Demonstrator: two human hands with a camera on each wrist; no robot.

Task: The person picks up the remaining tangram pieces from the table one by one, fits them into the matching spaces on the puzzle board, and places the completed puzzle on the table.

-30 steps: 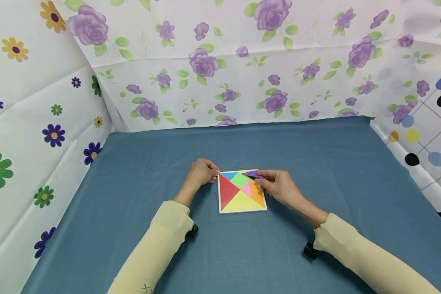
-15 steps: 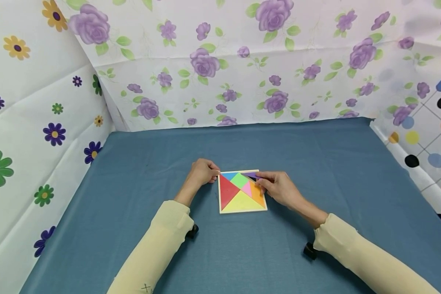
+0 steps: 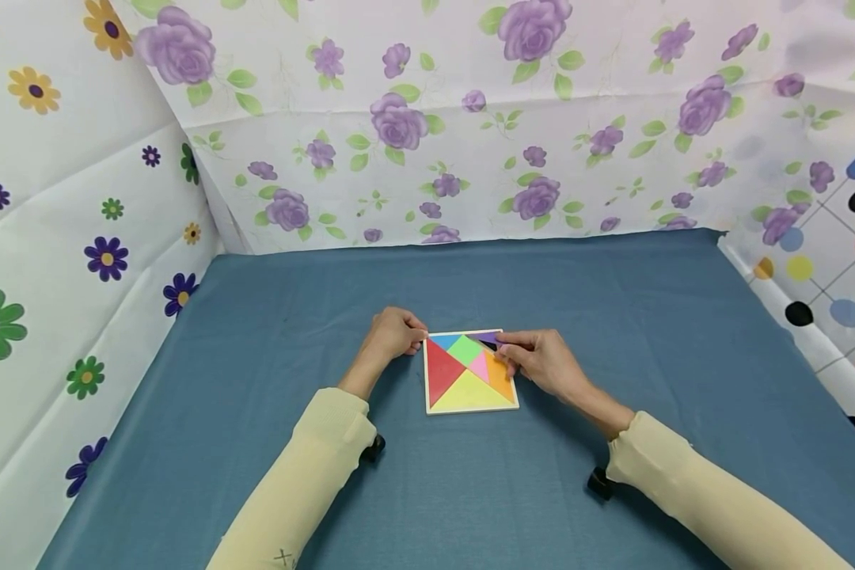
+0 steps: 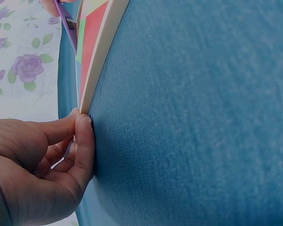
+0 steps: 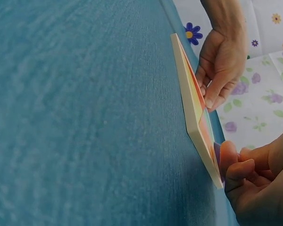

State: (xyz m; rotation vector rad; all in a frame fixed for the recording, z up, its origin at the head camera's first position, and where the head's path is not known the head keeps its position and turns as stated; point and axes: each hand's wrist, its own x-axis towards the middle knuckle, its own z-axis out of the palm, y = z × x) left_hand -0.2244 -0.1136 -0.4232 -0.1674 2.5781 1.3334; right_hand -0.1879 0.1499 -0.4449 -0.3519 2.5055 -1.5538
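Observation:
A square tangram board with a pale wooden rim lies on the blue cloth, filled with red, yellow, green, pink, orange and blue pieces. My left hand pinches its far left corner between thumb and fingers; the left wrist view shows this grip close up. At the far right corner, my right hand pinches a purple triangle piece. That triangle is tilted over the corner, with a dark gap showing beneath it. In the right wrist view, the fingers hide most of the purple piece.
Blue cloth covers the table around the board. Behind it hangs a white sheet with purple roses; a flower-printed sheet stands at left and a dotted one at right. Black wrist devices show below the sleeves.
The purple triangle has shifted slightly and sits a little closer to the corner under the right fingers. The left hand keeps its hold on the board, which stays in place.

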